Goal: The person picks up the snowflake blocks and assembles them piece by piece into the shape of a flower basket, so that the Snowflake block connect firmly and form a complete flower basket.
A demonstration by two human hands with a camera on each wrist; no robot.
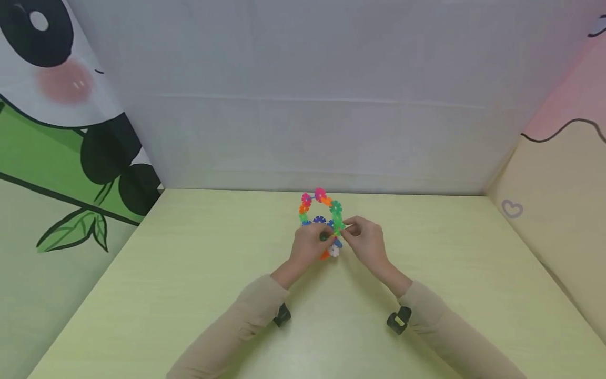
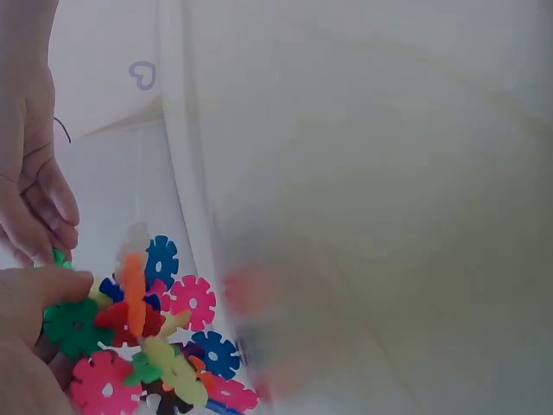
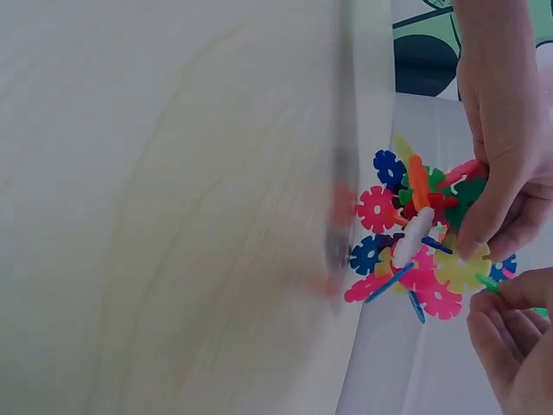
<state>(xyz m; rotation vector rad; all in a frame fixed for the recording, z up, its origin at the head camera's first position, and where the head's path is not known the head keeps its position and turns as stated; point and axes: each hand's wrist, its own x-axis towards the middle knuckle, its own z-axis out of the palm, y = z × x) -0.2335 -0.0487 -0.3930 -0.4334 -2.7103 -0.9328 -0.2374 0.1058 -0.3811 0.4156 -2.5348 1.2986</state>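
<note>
A structure of interlocking plastic snowflake discs in many colours is held up above the table, with a ring of discs rising at its top. My left hand grips it from the left; in the right wrist view, the left thumb lies against a yellow disc. From the other side, my right hand pinches a green disc right beside the yellow one. Whether the two discs are joined is too small to tell. A dense cluster with pink, blue, red and orange discs hangs below the hands.
The pale yellow-green table lies beneath the arms. A whitish sheet wall stands behind it, with printed side panels at left and right. Each wrist carries a small black camera.
</note>
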